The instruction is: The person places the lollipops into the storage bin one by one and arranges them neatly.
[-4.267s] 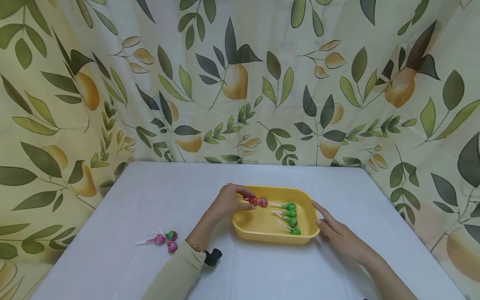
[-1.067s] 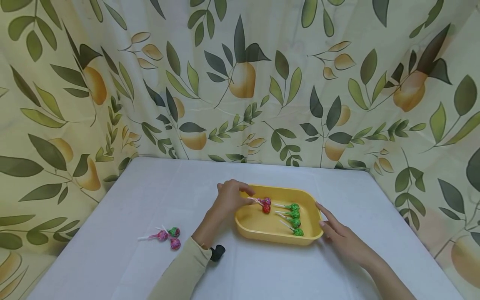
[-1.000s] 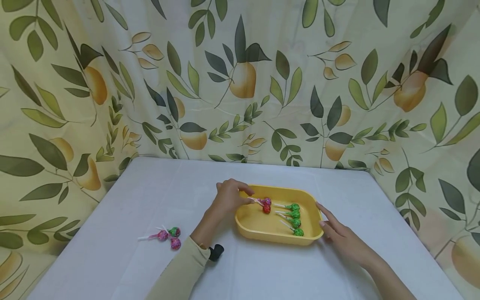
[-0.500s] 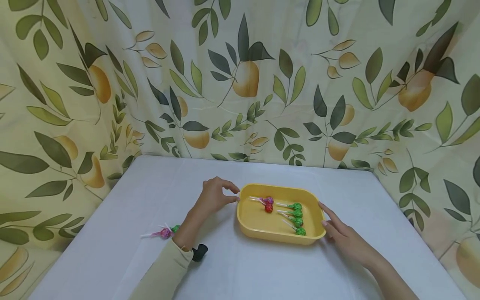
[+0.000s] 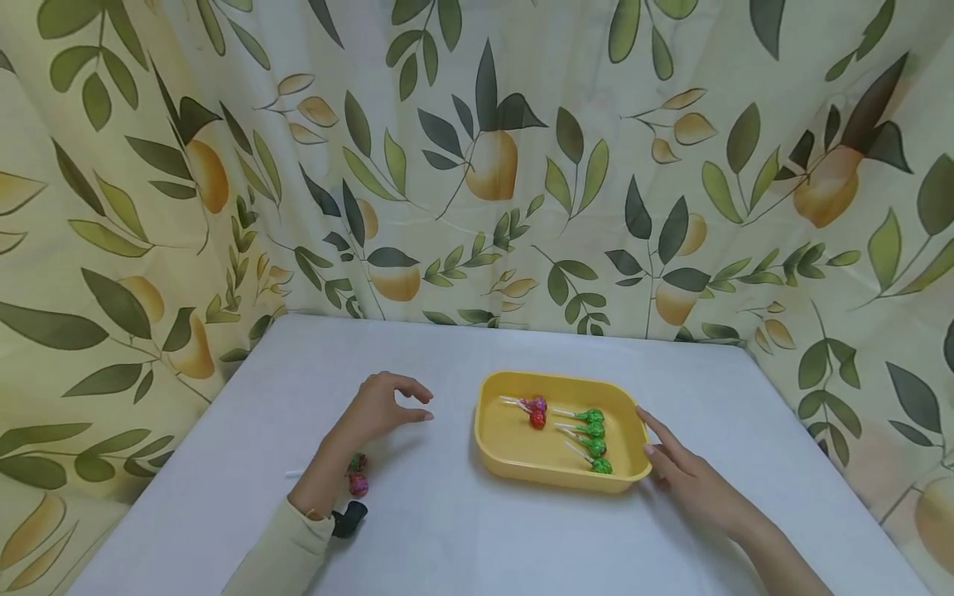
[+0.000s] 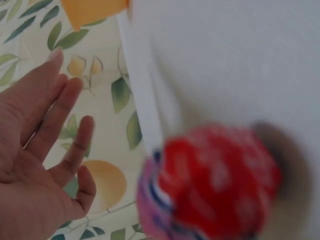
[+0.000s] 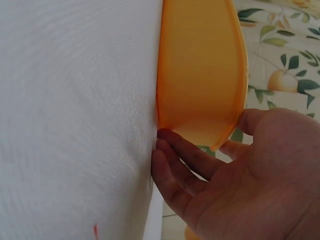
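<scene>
In the head view my left hand (image 5: 376,407) hovers over the table left of the yellow tray (image 5: 522,470), thumb and forefinger apart, holding nothing. Below its wrist lie a pink lollipop (image 5: 358,485) and a green one (image 5: 358,463); a white stick (image 5: 294,474) shows left of the forearm, its candy hidden. A wrapped red candy (image 6: 215,180) looms blurred in the left wrist view. My right hand (image 5: 696,488) rests against the tray's right end, fingertips touching its wall. Inside the tray are a red lollipop (image 5: 537,419), a purple one (image 5: 538,403) and several green ones (image 5: 594,430).
The white-covered table (image 5: 477,546) reaches back to a curtain (image 5: 462,232) printed with leaves and fruit. A black wrist device (image 5: 349,520) sits beside the left sleeve (image 5: 279,550).
My left hand has let go of a lollipop stick in the tray and moved left, over the table and partly across the loose lollipops. My right hand stays at the tray's end.
</scene>
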Action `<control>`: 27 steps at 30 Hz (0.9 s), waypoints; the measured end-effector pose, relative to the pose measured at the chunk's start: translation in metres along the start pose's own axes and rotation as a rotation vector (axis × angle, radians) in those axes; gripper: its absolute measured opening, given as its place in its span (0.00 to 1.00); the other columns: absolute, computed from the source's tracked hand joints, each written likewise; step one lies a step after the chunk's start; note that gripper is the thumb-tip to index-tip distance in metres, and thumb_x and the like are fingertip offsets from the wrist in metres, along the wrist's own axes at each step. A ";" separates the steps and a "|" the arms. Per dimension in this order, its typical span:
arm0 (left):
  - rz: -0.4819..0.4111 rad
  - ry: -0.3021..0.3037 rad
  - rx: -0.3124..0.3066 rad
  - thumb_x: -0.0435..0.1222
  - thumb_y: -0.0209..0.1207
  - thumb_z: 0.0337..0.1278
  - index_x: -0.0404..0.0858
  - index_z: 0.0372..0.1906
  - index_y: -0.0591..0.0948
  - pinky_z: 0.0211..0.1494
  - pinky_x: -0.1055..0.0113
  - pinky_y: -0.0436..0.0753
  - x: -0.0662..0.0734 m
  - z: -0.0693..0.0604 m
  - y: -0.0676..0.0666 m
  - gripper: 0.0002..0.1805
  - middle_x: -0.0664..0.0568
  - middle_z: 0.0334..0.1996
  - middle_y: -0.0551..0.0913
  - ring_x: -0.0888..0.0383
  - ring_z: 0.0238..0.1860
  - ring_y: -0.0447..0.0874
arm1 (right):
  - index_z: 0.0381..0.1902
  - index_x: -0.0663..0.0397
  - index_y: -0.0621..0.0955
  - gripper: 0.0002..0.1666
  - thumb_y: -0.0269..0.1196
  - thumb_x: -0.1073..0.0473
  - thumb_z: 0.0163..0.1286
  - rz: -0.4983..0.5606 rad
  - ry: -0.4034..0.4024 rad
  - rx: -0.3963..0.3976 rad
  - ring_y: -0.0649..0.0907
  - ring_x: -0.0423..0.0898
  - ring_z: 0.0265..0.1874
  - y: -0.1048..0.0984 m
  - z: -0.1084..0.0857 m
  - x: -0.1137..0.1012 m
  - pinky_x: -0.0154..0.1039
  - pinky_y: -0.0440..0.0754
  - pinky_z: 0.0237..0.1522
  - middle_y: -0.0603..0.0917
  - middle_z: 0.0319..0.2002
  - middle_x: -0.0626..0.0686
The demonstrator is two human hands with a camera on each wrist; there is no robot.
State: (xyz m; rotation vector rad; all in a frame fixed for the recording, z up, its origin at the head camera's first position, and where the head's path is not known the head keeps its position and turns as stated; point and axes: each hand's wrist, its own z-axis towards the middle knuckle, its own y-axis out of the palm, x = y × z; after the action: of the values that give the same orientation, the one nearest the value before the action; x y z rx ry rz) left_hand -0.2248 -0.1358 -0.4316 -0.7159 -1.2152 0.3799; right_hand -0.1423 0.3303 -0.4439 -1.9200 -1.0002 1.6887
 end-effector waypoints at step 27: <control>0.009 -0.150 -0.131 0.35 0.76 0.53 0.45 0.39 0.91 0.37 0.59 0.79 -0.052 -0.062 -0.051 0.08 0.55 0.36 0.84 0.54 0.39 0.77 | 0.85 0.37 0.43 0.41 0.44 0.38 0.85 -0.017 -0.011 -0.004 0.77 0.50 0.41 -0.001 0.003 0.002 0.54 0.74 0.47 0.77 0.41 0.55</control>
State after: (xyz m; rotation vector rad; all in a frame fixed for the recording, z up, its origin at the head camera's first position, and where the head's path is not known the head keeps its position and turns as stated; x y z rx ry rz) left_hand -0.1882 -0.2234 -0.4449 -0.8165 -1.3885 0.3687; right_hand -0.1457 0.3318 -0.4454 -1.9017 -1.0221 1.6909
